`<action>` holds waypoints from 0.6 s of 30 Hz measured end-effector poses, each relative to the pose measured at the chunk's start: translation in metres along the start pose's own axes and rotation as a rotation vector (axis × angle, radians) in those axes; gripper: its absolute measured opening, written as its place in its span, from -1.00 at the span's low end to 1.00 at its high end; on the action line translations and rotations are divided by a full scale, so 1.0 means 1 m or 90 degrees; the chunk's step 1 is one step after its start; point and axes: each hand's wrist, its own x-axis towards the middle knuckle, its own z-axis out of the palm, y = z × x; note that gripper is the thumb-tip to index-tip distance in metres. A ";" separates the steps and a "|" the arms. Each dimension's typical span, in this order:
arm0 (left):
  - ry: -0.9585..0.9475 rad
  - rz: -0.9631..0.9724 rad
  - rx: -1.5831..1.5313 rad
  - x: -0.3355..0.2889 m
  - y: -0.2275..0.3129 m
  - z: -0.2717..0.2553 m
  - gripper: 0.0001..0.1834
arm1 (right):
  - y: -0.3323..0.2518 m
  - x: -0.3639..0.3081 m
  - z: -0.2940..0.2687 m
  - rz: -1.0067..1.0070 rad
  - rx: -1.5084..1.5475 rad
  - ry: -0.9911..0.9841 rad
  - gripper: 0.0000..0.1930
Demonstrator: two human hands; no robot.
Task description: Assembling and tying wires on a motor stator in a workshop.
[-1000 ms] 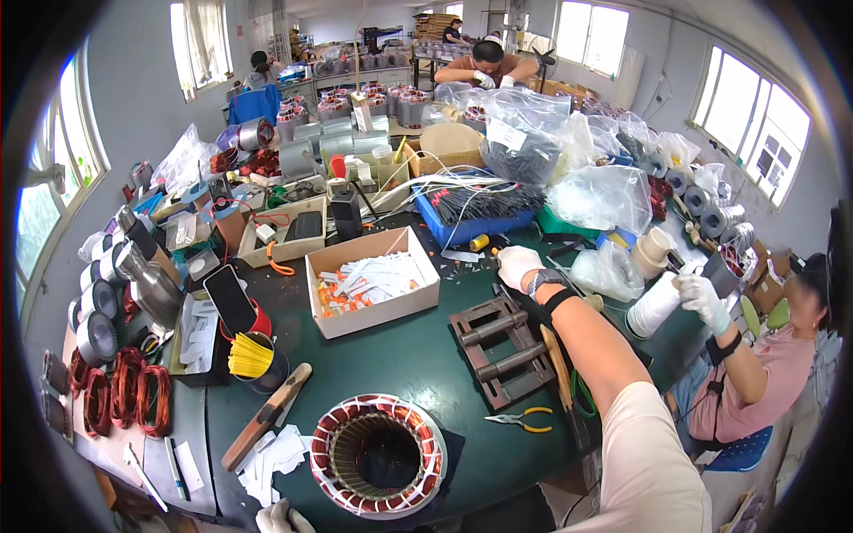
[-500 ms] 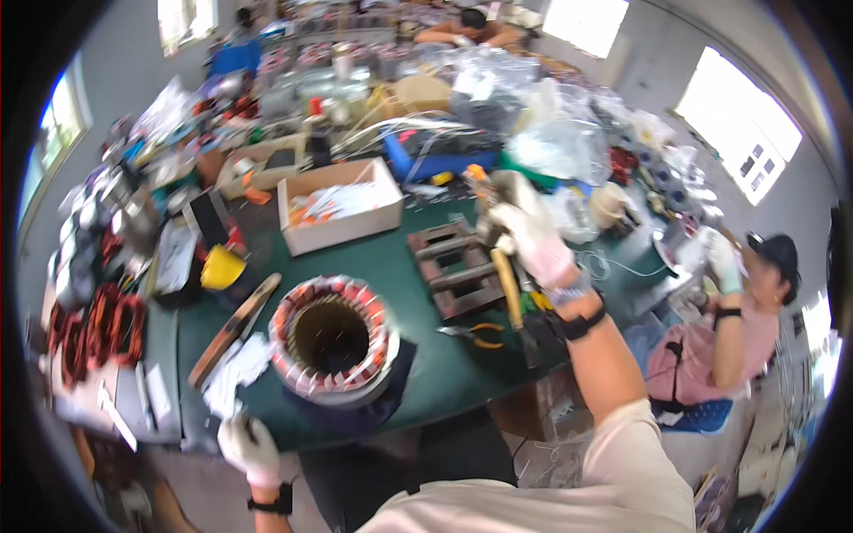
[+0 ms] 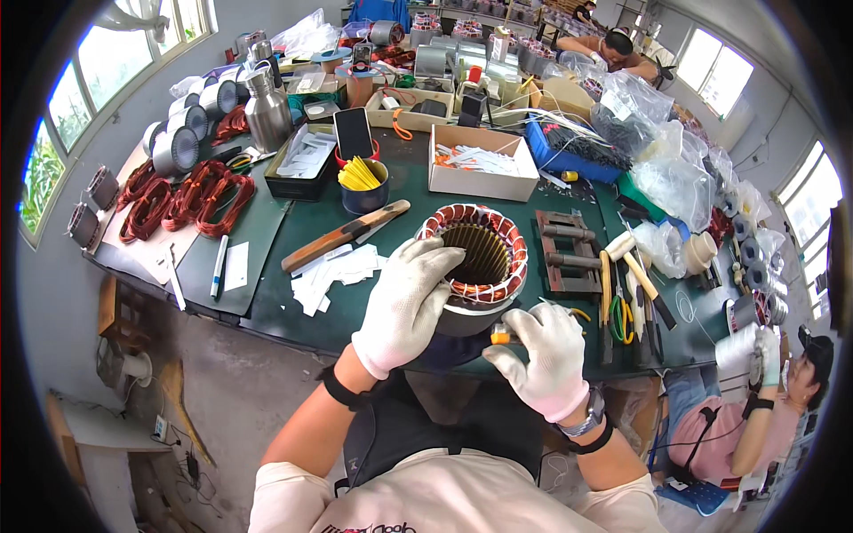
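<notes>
Stator (image 3: pixel 484 258): centre of the frame, upright on the table (image 3: pixel 271 293), white-laced copper windings around its top.
Left hand (image 3: pixel 407 302): gloved, fingers loosely bent over the stator's left rim; whether it grips, I cannot tell.
Right hand (image 3: pixel 544 355): gloved, thumb and fingers closed on a small orange-ended piece (image 3: pixel 503 338), just right of the stator's lower front.
Wooden stick (image 3: pixel 346 235): left of centre, beside white slips (image 3: pixel 324 289).
Metal frame (image 3: pixel 573 260): right of centre.

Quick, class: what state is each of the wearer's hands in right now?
Left hand: touching the stator at its rim; whether closed on it cannot be told.
Right hand: closed, holding a small orange-ended item.
</notes>
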 end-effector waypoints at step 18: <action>0.024 -0.069 -0.141 -0.009 0.006 0.013 -0.57 | -0.006 0.009 0.049 0.127 0.022 0.154 -0.64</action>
